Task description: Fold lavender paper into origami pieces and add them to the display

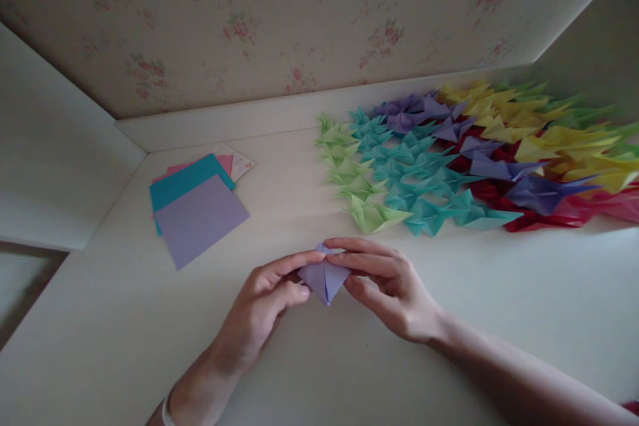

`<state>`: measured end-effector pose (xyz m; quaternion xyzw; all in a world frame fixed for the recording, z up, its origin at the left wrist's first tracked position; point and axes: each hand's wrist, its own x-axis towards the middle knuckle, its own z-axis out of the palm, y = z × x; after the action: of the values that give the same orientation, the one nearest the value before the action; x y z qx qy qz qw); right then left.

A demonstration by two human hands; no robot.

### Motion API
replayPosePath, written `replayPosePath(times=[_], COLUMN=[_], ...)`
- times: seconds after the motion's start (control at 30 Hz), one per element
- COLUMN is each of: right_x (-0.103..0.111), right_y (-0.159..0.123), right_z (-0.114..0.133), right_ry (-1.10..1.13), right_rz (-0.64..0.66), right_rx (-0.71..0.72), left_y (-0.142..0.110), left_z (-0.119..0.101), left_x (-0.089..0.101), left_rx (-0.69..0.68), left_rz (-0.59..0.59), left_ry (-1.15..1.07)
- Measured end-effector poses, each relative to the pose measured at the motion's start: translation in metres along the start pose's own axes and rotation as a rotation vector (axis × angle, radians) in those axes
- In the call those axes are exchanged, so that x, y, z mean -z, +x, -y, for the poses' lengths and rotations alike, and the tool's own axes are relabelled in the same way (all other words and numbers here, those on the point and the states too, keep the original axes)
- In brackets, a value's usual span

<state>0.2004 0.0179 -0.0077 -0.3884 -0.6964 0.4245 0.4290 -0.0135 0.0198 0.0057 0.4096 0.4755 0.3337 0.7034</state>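
Between my two hands is a small folded piece of purple origami paper (325,278), diamond-shaped with a crease or slit running down its middle. My left hand (264,299) grips its left corner, thumb in front and index finger reaching to the top. From the other side my right hand (394,286) holds the right corner, its fingertips pressed along the upper edge and its thumb by the side. The fingertips hide part of the top of the fold.
Flat sheets of purple paper (202,223) and teal paper (187,180) lie at the left, over pink and white pieces. Rows of folded paper cranes in green (374,213), teal (429,213), purple (539,193), yellow (564,140) and red fill the right back, below a flowered wall (299,20).
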Motion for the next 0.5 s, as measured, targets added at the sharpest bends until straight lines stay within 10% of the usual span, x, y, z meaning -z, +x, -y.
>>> replayPosePath(times=[0.33,0.5], right_x=[-0.012,-0.019], right_y=[-0.001,-0.005], right_z=[0.000,-0.008], right_ry=[-0.073,0.121], right_rz=[0.059,0.015], right_rx=[0.119,-0.198], left_y=[0.011,0.010], left_z=[0.005,0.005], left_x=[-0.007,-0.005], left_rx=[-0.073,-0.159], left_rz=[-0.142,-0.147], left_ry=[0.101,0.300])
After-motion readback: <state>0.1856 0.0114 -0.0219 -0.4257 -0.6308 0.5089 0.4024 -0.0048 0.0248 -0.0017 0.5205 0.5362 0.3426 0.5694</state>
